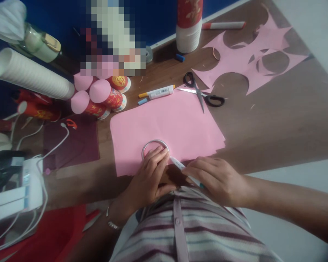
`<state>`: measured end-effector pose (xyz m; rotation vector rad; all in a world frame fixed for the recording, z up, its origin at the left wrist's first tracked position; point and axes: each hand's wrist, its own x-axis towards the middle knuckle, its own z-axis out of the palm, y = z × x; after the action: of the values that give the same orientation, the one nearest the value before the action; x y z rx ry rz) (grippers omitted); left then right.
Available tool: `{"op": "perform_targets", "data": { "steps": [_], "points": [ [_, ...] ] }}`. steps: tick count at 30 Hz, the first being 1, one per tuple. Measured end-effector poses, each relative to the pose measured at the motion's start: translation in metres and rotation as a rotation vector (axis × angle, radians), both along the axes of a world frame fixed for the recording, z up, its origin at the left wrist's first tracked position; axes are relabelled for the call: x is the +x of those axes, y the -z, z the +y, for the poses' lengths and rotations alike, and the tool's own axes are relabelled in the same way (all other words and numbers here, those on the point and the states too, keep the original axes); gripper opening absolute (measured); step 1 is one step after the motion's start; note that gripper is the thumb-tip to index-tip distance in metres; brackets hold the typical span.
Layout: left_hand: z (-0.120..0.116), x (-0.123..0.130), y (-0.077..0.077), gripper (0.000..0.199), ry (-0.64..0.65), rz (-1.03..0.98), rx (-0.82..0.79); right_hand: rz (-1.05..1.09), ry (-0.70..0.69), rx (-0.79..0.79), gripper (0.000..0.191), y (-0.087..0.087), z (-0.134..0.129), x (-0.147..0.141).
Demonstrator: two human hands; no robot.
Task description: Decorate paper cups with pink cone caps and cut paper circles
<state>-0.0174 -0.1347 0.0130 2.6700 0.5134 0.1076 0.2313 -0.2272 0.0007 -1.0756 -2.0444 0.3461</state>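
A stack of pink paper (164, 120) lies on the wooden table. On its front left part rests a thin round ring (155, 141), pressed down by the fingers of my left hand (153, 174). My right hand (218, 180) grips a white pen (180, 165), its tip at the ring's right edge. Black-handled scissors (198, 91) lie partly open across the paper's back right corner. Behind the paper is a white and yellow marker (161, 92) with a small blue cap (142, 101) beside it.
Pink scraps with round holes (232, 62) lie at the back right. Stacked cups (188, 40) stand at the back. Decorated cups with pink cones (100, 91) and a leaning white cup stack (32, 74) are at left, near cables and a power strip (32, 182).
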Motion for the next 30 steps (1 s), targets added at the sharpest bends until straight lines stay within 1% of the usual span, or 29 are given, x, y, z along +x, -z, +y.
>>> {"op": "perform_targets", "data": {
  "steps": [3, 6, 8, 10, 12, 14, 17, 19, 25, 30],
  "points": [
    [0.0, 0.0, 0.0, 0.096, -0.005, 0.002, -0.002, 0.02, -0.013, 0.015, 0.027, 0.001, -0.002, -0.005],
    [0.0, 0.0, 0.0, 0.097, -0.01, 0.001, -0.007, 0.111, -0.032, -0.04, 0.024, -0.002, -0.003, -0.004],
    [0.001, 0.0, 0.001, 0.097, -0.004, -0.009, -0.01, 0.183, -0.015, -0.076, 0.021, -0.007, -0.002, 0.001],
    [0.001, -0.001, 0.002, 0.097, 0.008, -0.027, -0.014, 0.219, 0.049, -0.076, 0.02, -0.015, -0.002, 0.01],
    [0.002, -0.001, 0.003, 0.097, 0.012, -0.041, -0.024, 0.225, 0.148, -0.072, 0.02, -0.025, -0.001, 0.019],
    [0.002, -0.002, 0.003, 0.096, 0.009, -0.045, -0.042, 0.256, 0.227, -0.099, 0.019, -0.035, 0.001, 0.028],
    [0.002, -0.003, 0.003, 0.091, -0.011, -0.021, -0.091, 0.304, 0.313, -0.136, 0.019, -0.043, 0.003, 0.034],
    [0.002, -0.004, 0.003, 0.09, -0.025, -0.016, -0.119, 0.296, 0.326, -0.149, 0.02, -0.044, 0.003, 0.035],
    [0.002, -0.005, 0.007, 0.088, -0.03, -0.068, -0.12, 0.216, 0.278, -0.159, 0.019, -0.038, 0.0, 0.03],
    [0.001, -0.003, 0.007, 0.086, -0.046, -0.118, -0.05, 0.15, 0.283, -0.171, 0.017, -0.037, 0.0, 0.031]
  ]
}}
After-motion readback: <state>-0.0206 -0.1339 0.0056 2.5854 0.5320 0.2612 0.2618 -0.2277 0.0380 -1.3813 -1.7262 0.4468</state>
